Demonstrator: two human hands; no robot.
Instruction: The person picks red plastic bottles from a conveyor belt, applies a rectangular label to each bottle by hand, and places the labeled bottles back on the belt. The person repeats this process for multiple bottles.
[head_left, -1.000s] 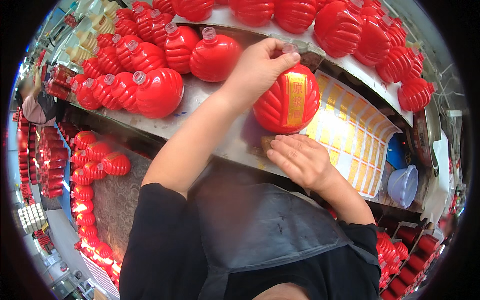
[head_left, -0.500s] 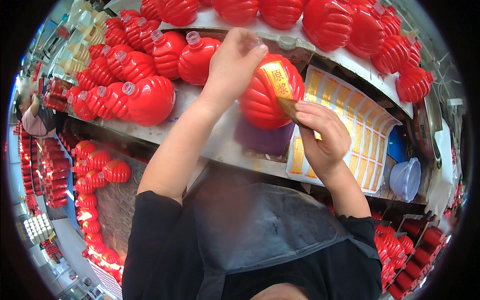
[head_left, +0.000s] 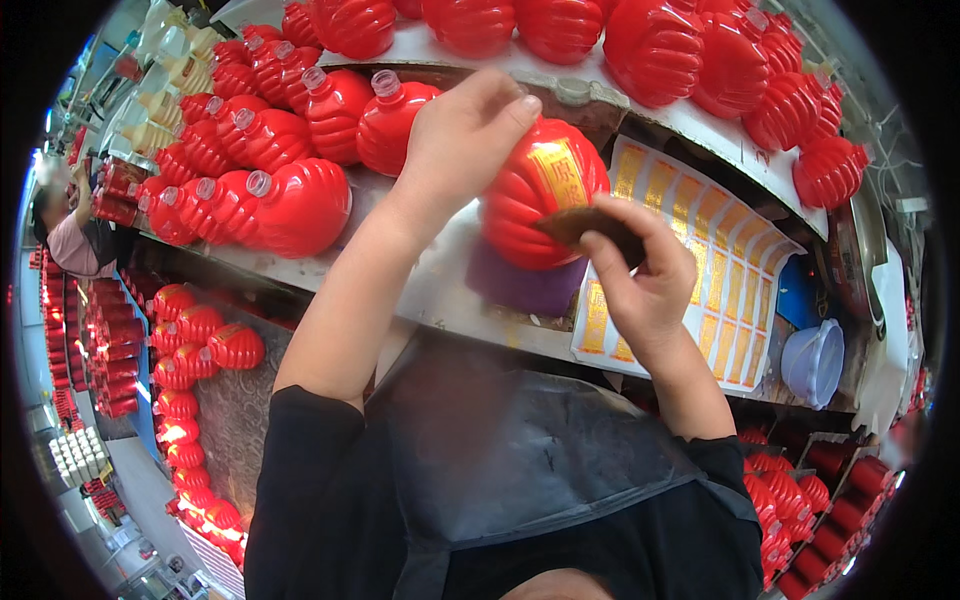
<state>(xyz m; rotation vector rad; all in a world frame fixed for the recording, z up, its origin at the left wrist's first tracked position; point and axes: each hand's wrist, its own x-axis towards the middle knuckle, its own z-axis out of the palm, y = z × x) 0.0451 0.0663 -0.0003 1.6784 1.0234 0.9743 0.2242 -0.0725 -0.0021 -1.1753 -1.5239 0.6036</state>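
Observation:
A red ribbed bottle [head_left: 515, 220] rests on a folded purple cloth [head_left: 530, 290] at the table's edge. My left hand [head_left: 460, 140] is closed at the bottle's top end, and its fingers hide the neck. On the bottle's upper side lies a gold label [head_left: 557, 170] with red characters. Between the thumb and fingers of my right hand [head_left: 650, 270] is a thin, dark brown, flat scraper [head_left: 600, 232]. Its tip lies over the label's lower end, at the bottle's surface.
Right of the bottle lies a sheet of gold labels [head_left: 690, 270], with a pale blue bucket [head_left: 812, 362] beyond. Red bottles [head_left: 305, 205] crowd the left of the table, and more stand on a raised white shelf [head_left: 660, 110] behind. Far left, a person [head_left: 75, 235] is at work.
The scraper has swung from the label's right edge across its lower end, turning flatter. My left hand and the bottle have shifted slightly nearer to me.

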